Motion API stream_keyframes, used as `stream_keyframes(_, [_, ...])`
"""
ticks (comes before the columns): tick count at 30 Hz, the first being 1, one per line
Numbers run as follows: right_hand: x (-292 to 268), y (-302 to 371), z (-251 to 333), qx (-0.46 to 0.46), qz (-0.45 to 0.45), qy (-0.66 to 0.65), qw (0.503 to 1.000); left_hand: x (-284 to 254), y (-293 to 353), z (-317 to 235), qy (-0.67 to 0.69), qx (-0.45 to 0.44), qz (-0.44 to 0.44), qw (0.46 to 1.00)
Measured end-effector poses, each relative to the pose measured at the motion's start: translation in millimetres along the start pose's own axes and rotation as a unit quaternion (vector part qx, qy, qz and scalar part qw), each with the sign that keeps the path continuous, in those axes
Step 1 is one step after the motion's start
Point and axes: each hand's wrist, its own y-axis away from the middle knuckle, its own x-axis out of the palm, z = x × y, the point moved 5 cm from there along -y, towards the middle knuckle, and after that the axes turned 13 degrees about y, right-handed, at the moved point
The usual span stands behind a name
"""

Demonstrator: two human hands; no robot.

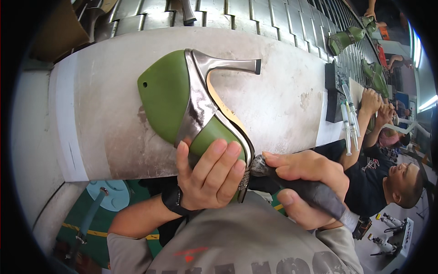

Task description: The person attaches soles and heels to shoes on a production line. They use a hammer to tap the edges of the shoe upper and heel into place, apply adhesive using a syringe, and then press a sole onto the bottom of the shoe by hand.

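Note:
A high-heeled sandal [199, 112] in shiny bronze-grey lies on its side, fitted on a green shoe last [164, 93]. Its slim heel [235, 65] points to the right, and the tan insole edge faces right too. My left hand [207, 178] presses its fingers around the front part of the last, near a glittery strap [243, 181]. In my right hand [315, 173] is a dark, wrapped tool [315, 194] with a greyish rounded tip. That tip sits against or very close to the sole edge by the strap; contact is unclear.
The shoe rests over a stained pale worktop [283, 96]. Beyond runs a metal slat conveyor [269, 20] carrying more green lasts [346, 40]. To the right are a black box [334, 91], several syringes [349, 125] and a co-worker's hands [376, 105]. A light-blue stool [116, 194] stands lower left.

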Motion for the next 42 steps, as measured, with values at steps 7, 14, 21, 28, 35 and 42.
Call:
stream_keyframes(7, [-18, -27, -22, 0.197, 0.115, -0.125, 0.966, 6, 2, 0, 0.010, 0.006, -0.005, 1.000])
stream_keyframes(14, [-7, -66, -49, 0.265, 0.133, -0.217, 0.930, 10, 4, -2, 0.028, -0.001, -0.012, 1.000])
stream_keyframes(21, [14, -87, -51, 0.246, 0.095, -0.215, 0.940, 4, 6, -1, 0.030, 0.023, 0.023, 0.999])
stream_keyframes(28, [32, -88, -36, 0.149, -0.032, -0.188, 0.970, 4, -2, -3, 0.035, 0.022, 0.027, 0.999])
stream_keyframes(35, [9, -94, -48, 0.033, -0.083, -0.217, 0.972, -24, -28, 15, 0.018, -0.003, 0.131, 0.991])
stream_keyframes(42, [23, -87, -63, 0.119, -0.112, -0.322, 0.932, -32, -77, 64, 0.020, -0.124, 0.208, 0.970])
